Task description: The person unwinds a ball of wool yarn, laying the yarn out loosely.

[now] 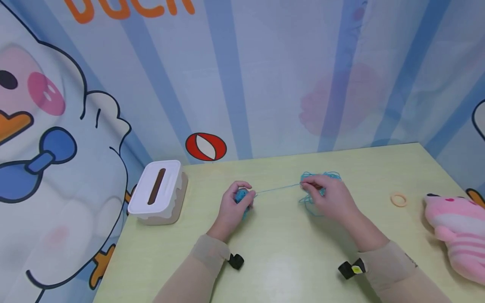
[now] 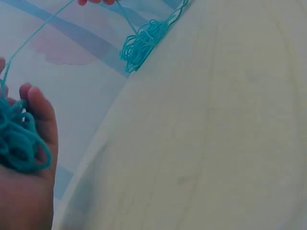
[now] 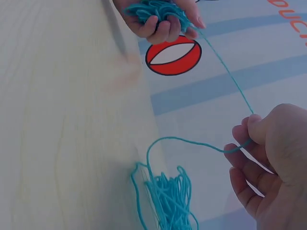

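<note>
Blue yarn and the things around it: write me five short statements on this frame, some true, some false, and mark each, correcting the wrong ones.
1. The left hand holds a bundle of blue yarn. True.
2. The right hand pinches a strand running to the left hand. True.
3. Between the hands, the strand sags in a deep loop. False: it runs nearly straight there.
4. All the yarn is in the left hand. False: a loose heap lies by the right hand.
5. In the head view, a small ring lies left of the pink plush toy. True.
</note>
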`<state>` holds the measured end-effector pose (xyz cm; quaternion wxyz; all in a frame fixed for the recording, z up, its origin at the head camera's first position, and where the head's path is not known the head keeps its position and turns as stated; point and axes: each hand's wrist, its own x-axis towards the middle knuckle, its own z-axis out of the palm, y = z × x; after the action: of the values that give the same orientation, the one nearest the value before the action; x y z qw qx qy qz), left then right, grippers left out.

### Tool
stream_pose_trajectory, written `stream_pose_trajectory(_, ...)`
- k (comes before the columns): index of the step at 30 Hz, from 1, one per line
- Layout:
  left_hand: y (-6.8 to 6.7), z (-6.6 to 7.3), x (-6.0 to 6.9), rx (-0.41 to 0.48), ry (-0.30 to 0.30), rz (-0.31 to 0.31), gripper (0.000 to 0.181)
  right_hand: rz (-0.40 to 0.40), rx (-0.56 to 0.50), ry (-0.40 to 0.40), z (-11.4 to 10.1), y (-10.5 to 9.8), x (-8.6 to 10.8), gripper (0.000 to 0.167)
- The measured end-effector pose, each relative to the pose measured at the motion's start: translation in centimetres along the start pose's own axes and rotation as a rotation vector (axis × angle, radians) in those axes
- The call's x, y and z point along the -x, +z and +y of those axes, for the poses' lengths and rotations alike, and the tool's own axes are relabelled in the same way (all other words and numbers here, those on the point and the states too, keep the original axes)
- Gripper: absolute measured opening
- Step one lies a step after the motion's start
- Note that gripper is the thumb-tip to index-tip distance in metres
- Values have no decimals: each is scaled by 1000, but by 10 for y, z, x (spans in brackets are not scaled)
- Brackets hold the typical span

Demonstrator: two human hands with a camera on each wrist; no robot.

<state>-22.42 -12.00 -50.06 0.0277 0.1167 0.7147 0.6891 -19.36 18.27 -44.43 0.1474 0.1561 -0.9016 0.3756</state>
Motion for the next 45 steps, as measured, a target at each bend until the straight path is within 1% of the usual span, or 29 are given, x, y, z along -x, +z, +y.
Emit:
stream_pose_trajectory(2, 0, 0, 0, 39, 10, -23, 31, 22, 16, 12, 8, -8, 2, 14)
stream_pose_trajectory(5, 0, -1, 0, 95, 21, -53, 24, 42, 51, 37, 19, -19, 7, 14)
stream_pose_trajectory(7, 0, -1, 0, 116, 30, -62, 15, 50, 67, 54, 25, -25, 10, 15)
stream_pose_trajectory(9, -1, -1, 0, 125, 38, -74, 10, 50, 76, 66, 30, -30, 13, 16)
stream_pose_trajectory(11, -1, -1, 0, 131, 43, -90, 15, 49, 81, 73, 34, -34, 15, 17)
stream_pose_trajectory(14, -2, 0, 1, 89, 42, -91, 32, 47, 87, 78, 40, -38, 17, 17)
stream_pose_trajectory(16, -2, 1, 2, 56, 33, -79, 36, 50, 99, 79, 44, -41, 19, 17)
stream_pose_trajectory(18, -2, 2, 2, 43, 18, -61, 35, 53, 110, 84, 47, -43, 20, 17)
stream_pose_trajectory(21, 0, 4, 2, 100, -3, -43, 21, 47, 123, 107, 51, -47, 21, 19)
stream_pose_trajectory(23, 0, 3, 1, 131, -14, -31, 21, 42, 128, 127, 55, -50, 22, 21)
stream_pose_trajectory(25, 0, 2, 0, 148, -8, -19, 15, 37, 134, 147, 58, -52, 22, 23)
stream_pose_trajectory(27, 0, 1, 0, 132, 1, 1, 12, 37, 141, 161, 61, -54, 22, 25)
stream_pose_trajectory(29, 0, 0, 0, 114, 5, 23, 13, 36, 150, 176, 64, -57, 22, 25)
stream_pose_trajectory(33, -1, 0, 1, 87, 3, 73, 25, 29, 170, 207, 71, -60, 23, 25)
stream_pose_trajectory(36, -2, 0, 1, 104, 11, 83, 21, 22, 191, 231, 75, -62, 25, 26)
stream_pose_trajectory(38, -2, 0, 1, 129, 22, 82, 19, 3, 205, 260, 79, -63, 25, 27)
stream_pose_trajectory(40, -3, 0, 0, 151, 19, 84, 22, -31, 210, 300, 82, -63, 25, 28)
stream_pose_trajectory(43, -3, -1, -1, 158, -16, 92, 27, -91, 207, 354, 86, -58, 25, 30)
stream_pose_trajectory(45, -4, -1, -1, 146, -52, 96, 31, -111, 204, 373, 89, -53, 24, 30)
